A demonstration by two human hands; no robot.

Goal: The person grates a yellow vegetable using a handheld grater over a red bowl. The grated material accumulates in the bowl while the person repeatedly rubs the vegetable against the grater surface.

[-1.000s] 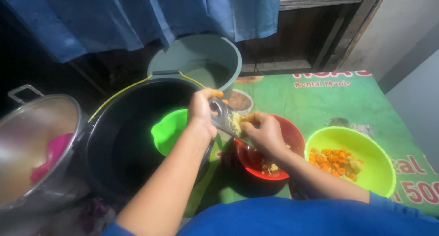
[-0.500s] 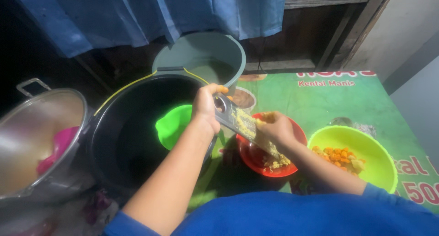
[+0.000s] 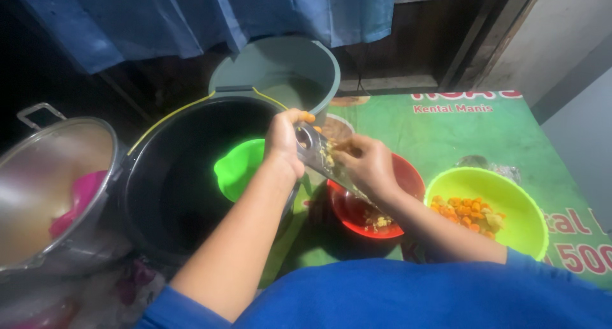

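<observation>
My left hand (image 3: 284,141) grips the top end of a flat metal grater (image 3: 324,161) that slants down toward a red bowl (image 3: 408,176). My right hand (image 3: 366,164) presses a small yellowish piece of food against the grater's face; the piece is mostly hidden under the fingers. Pale yellow shreds (image 3: 377,220) lie in the bottom of the red bowl. To the right stands a lime-green bowl (image 3: 510,195) holding orange and yellow pieces (image 3: 468,211).
A large black bucket (image 3: 172,176) with a bright green scoop (image 3: 239,168) inside stands left of the hands. A grey-green bucket (image 3: 287,67) is behind it, a steel pot (image 3: 51,182) with something pink at far left. A green printed sheet (image 3: 446,131) covers the table.
My right hand has slid up the grater from its lower part toward the top. The left hand keeps its hold on the grater's top end.
</observation>
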